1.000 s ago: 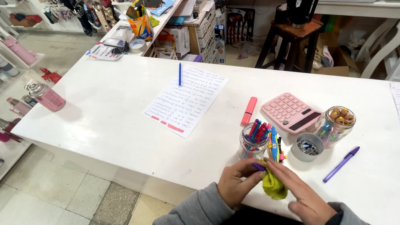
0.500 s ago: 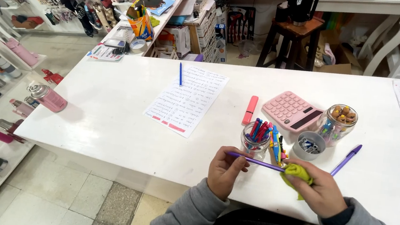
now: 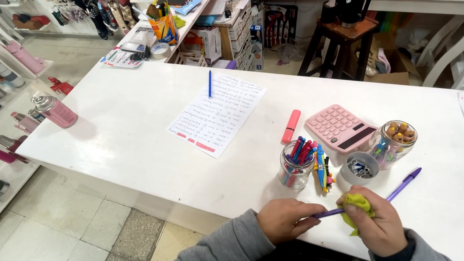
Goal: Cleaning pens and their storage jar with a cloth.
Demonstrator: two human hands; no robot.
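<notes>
My left hand (image 3: 283, 219) pinches the near end of a thin purple pen (image 3: 327, 213) at the front edge of the white table (image 3: 129, 137). My right hand (image 3: 384, 230) grips a crumpled yellow-green cloth (image 3: 356, 204) wrapped around the pen's other end, which is hidden inside the cloth. A second purple pen (image 3: 407, 182) lies on the table just behind my right hand. Grey sleeves cover both of my forearms.
Just beyond my hands stand a glass jar of coloured pens (image 3: 295, 165), loose pens (image 3: 323, 170), a small grey cup of clips (image 3: 359, 168) and a lidded jar (image 3: 393, 141). Farther back lie a pink calculator (image 3: 340, 128), a pink highlighter (image 3: 291, 126), a handwritten sheet (image 3: 217, 114) and a blue pen (image 3: 210, 83).
Both hands have drawn back from the pen jar toward the table's front edge. The cloth hand has slid right along the held pen, which now tilts up to the right.
</notes>
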